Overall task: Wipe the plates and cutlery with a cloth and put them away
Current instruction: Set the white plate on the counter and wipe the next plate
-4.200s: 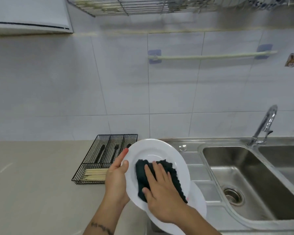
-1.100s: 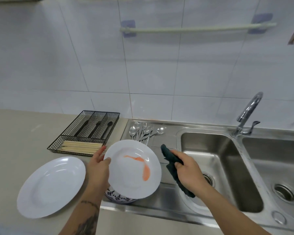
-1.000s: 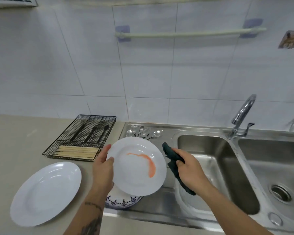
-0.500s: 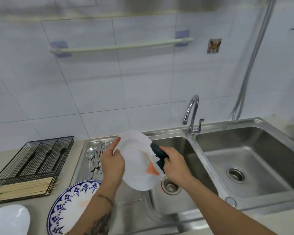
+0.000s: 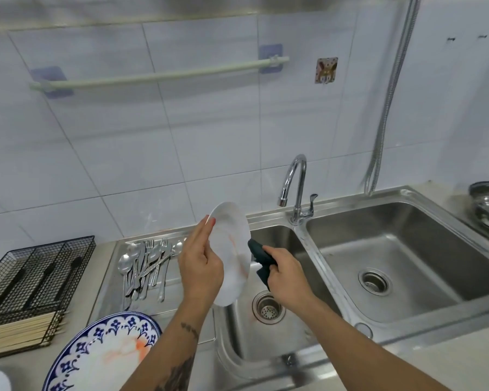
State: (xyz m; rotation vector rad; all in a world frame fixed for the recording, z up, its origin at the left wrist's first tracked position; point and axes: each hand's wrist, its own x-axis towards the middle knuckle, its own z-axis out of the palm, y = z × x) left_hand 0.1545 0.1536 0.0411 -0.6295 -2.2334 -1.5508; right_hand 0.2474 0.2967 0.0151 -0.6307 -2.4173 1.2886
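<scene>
Head view: we see the left hand [image 5: 201, 266] holding a round white plate with a faint orange smear [image 5: 233, 249], tilted nearly on edge above the left basin of the stainless steel double sink [image 5: 401, 249]; fingers curl behind the rim, thumb up along its edge. Right hand [image 5: 287, 275] grips a bunched dark green cloth [image 5: 259, 253], which touches the plate's right edge. Loose silver spoons and forks [image 5: 144, 266] lie on the drainboard just left. A blue-patterned round plate with orange streaks [image 5: 96, 354] sits on the table's near edge, beside a black wire cutlery basket [image 5: 34, 275] holding pale wooden chopsticks [image 5: 20, 328].
</scene>
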